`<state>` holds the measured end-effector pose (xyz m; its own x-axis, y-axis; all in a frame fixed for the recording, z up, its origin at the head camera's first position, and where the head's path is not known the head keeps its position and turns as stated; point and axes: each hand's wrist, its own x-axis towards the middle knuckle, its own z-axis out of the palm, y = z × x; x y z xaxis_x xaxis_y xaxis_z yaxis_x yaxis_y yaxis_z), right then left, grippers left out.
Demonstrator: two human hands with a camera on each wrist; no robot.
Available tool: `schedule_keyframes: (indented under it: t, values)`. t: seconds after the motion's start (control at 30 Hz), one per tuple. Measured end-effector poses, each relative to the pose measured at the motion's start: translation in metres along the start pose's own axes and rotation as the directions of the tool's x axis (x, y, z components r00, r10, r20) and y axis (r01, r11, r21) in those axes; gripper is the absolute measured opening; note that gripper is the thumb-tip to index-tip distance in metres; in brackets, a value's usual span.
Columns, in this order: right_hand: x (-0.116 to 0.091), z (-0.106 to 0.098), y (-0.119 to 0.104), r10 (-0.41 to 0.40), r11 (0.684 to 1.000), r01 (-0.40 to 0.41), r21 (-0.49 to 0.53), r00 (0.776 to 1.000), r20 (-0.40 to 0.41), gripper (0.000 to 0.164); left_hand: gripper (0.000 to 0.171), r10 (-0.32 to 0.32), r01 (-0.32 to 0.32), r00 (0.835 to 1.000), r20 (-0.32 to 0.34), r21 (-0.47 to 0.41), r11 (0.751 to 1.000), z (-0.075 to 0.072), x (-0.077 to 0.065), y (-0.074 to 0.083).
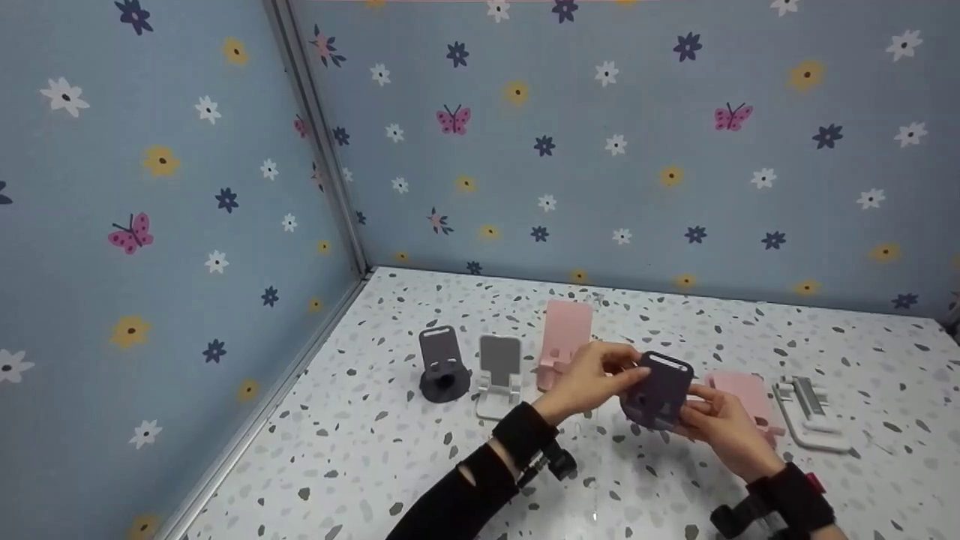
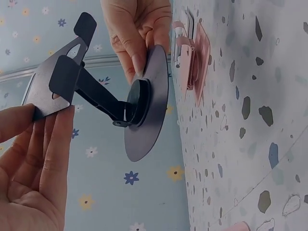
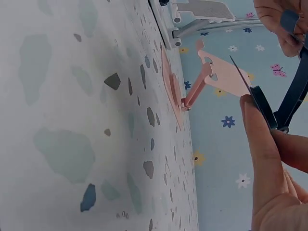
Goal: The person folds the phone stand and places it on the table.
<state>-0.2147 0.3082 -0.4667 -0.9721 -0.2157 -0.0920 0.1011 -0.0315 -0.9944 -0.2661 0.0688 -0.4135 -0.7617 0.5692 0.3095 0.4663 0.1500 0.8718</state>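
A dark phone stand (image 1: 660,386) is held up off the table between both hands. My left hand (image 1: 592,375) pinches its slotted cradle plate (image 2: 50,79) between thumb and fingers. My right hand (image 1: 716,424) grips the edge of the round base (image 2: 154,110), with the thumb on one side and fingers on the other, as the right wrist view also shows. A hinged arm (image 2: 98,96) joins plate and base, standing unfolded at an angle. Beyond the left hand rises an upright pink stand (image 1: 568,330). Just behind the right hand lies a pink stand (image 1: 739,394) folded low.
To the left, another dark stand (image 1: 442,364) stands upright on its round base, beside a white-framed stand with a grey plate (image 1: 500,360). At the far right lies a folded white stand (image 1: 814,420). Flowered wall panels (image 1: 637,150) border the speckled table (image 1: 337,420) at back and left.
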Motion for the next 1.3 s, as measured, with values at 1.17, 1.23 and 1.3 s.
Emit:
schedule_keyframes:
  t: [1.17, 1.23, 1.3]
  values:
    - [-0.009, 0.026, -0.022, -0.329, 0.855, 0.183, -0.485, 0.914, -0.236, 0.018, 0.028, -0.311, 0.323, 0.946, 0.087, -0.273, 0.906, -0.004, -0.002, -0.015]
    - [-0.009, 0.028, -0.023, -0.374, 0.831, 0.212, -0.514, 0.898, -0.234, 0.017, 0.028, -0.328, 0.342, 0.94, 0.095, -0.282, 0.897, -0.003, -0.001, -0.015]
    - [-0.009, 0.029, -0.023, -0.412, 0.811, 0.242, -0.533, 0.883, -0.226, 0.015, 0.028, -0.342, 0.357, 0.934, 0.103, -0.293, 0.887, -0.003, -0.001, -0.015]
